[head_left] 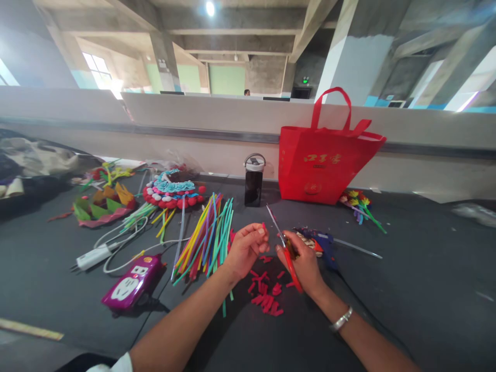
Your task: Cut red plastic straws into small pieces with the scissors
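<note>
In my left hand (246,253) a small red strip (264,226) is pinched, its tip showing above the fingers. My right hand (308,266) grips scissors (293,271) with red-orange handles; their blades point up and stand just right of the strip, apart from it. Below both hands, short cut red pieces (267,302) lie scattered on the dark table (232,343). A bundle of coloured pipe cleaners (201,240) rests to the left of my left hand. Behind my right hand lies a blue glue gun (327,248) with a clear glue stick, partly hidden.
A red bag (325,168) and a dark bottle (253,188) stand at the back by a low partition (217,150). On the left are a purple power strip (132,284), a white charger (93,257) with cable, and flowered crafts (172,188). Fuzzy flowers (358,201) lie right.
</note>
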Tool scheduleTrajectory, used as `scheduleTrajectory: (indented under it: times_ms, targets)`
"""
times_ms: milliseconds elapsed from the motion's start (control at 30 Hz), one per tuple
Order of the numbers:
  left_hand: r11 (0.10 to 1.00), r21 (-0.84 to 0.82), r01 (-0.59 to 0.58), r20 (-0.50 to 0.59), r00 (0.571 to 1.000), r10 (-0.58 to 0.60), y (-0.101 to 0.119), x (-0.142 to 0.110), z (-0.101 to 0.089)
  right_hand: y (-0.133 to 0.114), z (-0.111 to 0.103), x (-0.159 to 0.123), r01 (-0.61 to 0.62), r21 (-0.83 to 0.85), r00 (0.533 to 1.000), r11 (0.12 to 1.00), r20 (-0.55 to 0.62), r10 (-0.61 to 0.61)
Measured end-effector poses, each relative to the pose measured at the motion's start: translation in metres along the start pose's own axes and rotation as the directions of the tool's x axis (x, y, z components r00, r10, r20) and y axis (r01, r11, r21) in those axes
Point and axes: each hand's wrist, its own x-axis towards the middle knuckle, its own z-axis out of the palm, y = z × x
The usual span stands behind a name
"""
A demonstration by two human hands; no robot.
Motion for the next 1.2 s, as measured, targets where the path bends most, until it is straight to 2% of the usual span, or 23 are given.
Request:
scheduleTrajectory:
  times_ms: [233,400,467,533,567,600,633,667,700,733,800,933,1033,1100,1200]
  targets:
    - [1.000,0.007,0.011,-0.033,0.999,-0.011,0.001,0.002,-0.001,-0.003,-0.002,0.000,0.047,-0.016,0.996,0.999,0.081,-0.046]
    - [0.998,0.035,0.061,-0.003,0.998,-0.061,0.001,0.000,0.002,-0.004,0.001,-0.001,0.024,-0.027,0.996,0.999,0.084,-0.022]
    - [0.994,0.097,0.047,-0.024,0.999,-0.045,0.002,0.001,0.001,-0.002,0.001,0.000,-0.010,-0.028,0.999,1.000,0.045,0.011]
    - [0.964,0.267,0.014,-0.087,0.996,0.010,0.005,0.004,-0.003,0.001,-0.001,0.003,-0.034,-0.014,0.999,0.999,-0.011,0.034]
    - [0.912,0.410,0.009,-0.122,0.991,0.045,0.007,0.006,-0.007,0.003,-0.003,0.004,-0.037,-0.012,0.998,0.999,-0.041,0.037]
    - [0.809,0.588,0.022,-0.156,0.984,0.086,0.010,0.009,-0.011,0.005,-0.005,0.006,-0.039,-0.016,0.997,0.999,-0.068,0.038]
    - [0.643,0.763,0.062,-0.182,0.976,0.122,0.014,0.011,-0.016,0.008,-0.007,0.008,-0.041,-0.025,0.995,0.999,-0.090,0.038]
    - [0.416,0.902,0.112,-0.193,0.968,0.158,0.017,0.014,-0.021,0.011,-0.009,0.009,-0.046,-0.038,0.993,0.998,-0.110,0.041]
    - [0.139,0.979,0.150,-0.173,0.970,0.172,0.020,0.016,-0.026,0.013,-0.011,0.011,-0.050,-0.051,0.990,0.997,-0.131,0.043]
    - [-0.134,0.978,0.163,-0.144,0.980,0.139,0.023,0.018,-0.030,0.016,-0.012,0.012,-0.054,-0.064,0.988,0.996,-0.149,0.044]
    - [-0.288,0.943,0.167,-0.137,0.983,0.121,0.027,0.019,-0.037,0.020,-0.013,0.013,-0.058,-0.079,0.984,0.995,-0.174,0.043]
    - [-0.415,0.898,0.148,-0.123,0.989,0.086,0.031,0.018,-0.040,0.024,-0.009,0.013,-0.034,-0.070,0.986,0.997,-0.166,0.022]
    - [-0.473,0.875,0.103,-0.089,0.995,0.052,0.032,0.015,-0.034,0.023,-0.008,0.012,-0.018,-0.059,0.989,0.998,-0.148,0.009]
    - [-0.479,0.877,0.025,-0.025,1.000,0.007,0.031,0.013,-0.027,0.022,-0.008,0.012,-0.014,-0.062,0.990,0.998,-0.143,0.005]
    - [-0.449,0.879,-0.159,0.109,0.985,-0.135,0.022,0.009,-0.016,0.022,-0.008,0.013,-0.015,-0.068,0.990,0.998,-0.141,0.005]
